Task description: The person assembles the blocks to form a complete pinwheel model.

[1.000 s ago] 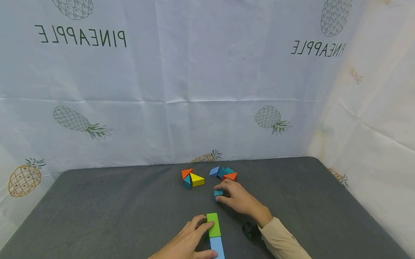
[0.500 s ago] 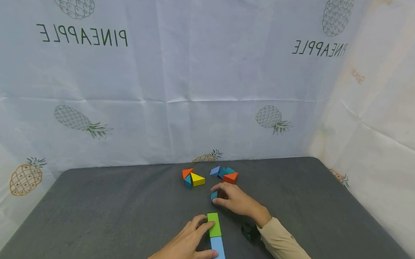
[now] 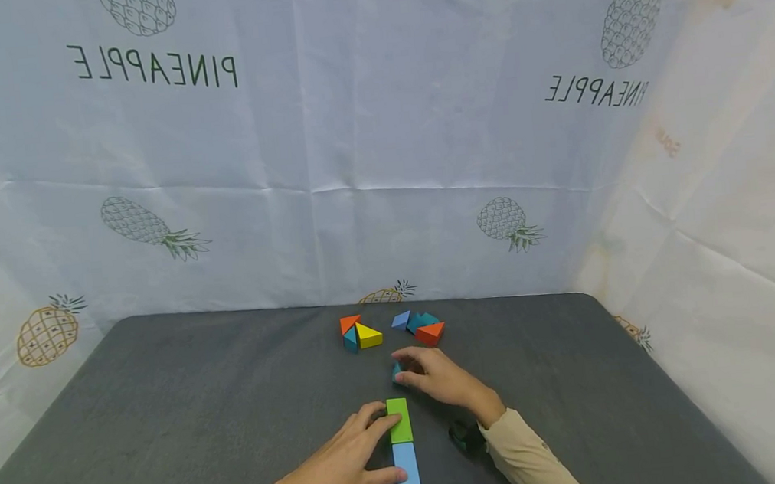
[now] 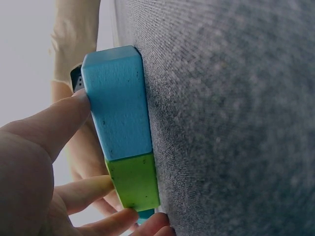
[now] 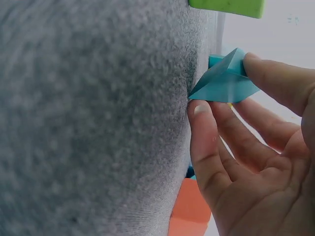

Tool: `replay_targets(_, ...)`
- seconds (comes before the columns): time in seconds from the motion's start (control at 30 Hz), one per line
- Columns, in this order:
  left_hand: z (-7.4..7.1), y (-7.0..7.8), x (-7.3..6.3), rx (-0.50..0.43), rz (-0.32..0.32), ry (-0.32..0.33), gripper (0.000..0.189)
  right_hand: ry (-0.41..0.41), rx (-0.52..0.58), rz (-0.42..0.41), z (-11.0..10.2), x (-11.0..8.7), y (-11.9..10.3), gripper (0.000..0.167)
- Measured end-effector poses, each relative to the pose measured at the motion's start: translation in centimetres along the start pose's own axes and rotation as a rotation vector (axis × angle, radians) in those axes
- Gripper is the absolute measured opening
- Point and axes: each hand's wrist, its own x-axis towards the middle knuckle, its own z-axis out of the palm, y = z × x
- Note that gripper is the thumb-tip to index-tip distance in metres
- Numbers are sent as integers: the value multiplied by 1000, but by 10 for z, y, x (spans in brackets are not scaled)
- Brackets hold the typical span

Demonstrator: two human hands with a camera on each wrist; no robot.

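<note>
A green block [image 3: 399,421] and a light-blue block [image 3: 407,472] lie end to end in a line on the dark grey table. My left hand [image 3: 340,461] rests over them, thumb on the light-blue block and index finger on the green one. In the left wrist view another fingertip [image 4: 129,214] touches the green block's far end. Just beyond that end, my right hand [image 3: 444,379] pinches a teal triangular block [image 5: 224,83] between thumb and fingers. One pointed edge of it meets the tabletop in the right wrist view.
Farther back sits a cluster with an orange block [image 3: 349,323], a teal block [image 3: 351,340] and a yellow triangular block [image 3: 369,336]. Right of it are a blue block [image 3: 401,320], teal pieces [image 3: 422,321] and an orange-red block [image 3: 430,334]. A small dark object [image 3: 465,436] is at my right wrist.
My right hand has shifted slightly left and toward me with the teal triangular block, which has turned in its fingers. The left hand and the two lined-up blocks stay put.
</note>
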Motion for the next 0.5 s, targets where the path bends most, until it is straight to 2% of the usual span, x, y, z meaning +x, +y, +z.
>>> replay_targets(0.5,-1,-1,0,5,-1,-3,75,-18,16,-8,2,-4,-3,39)
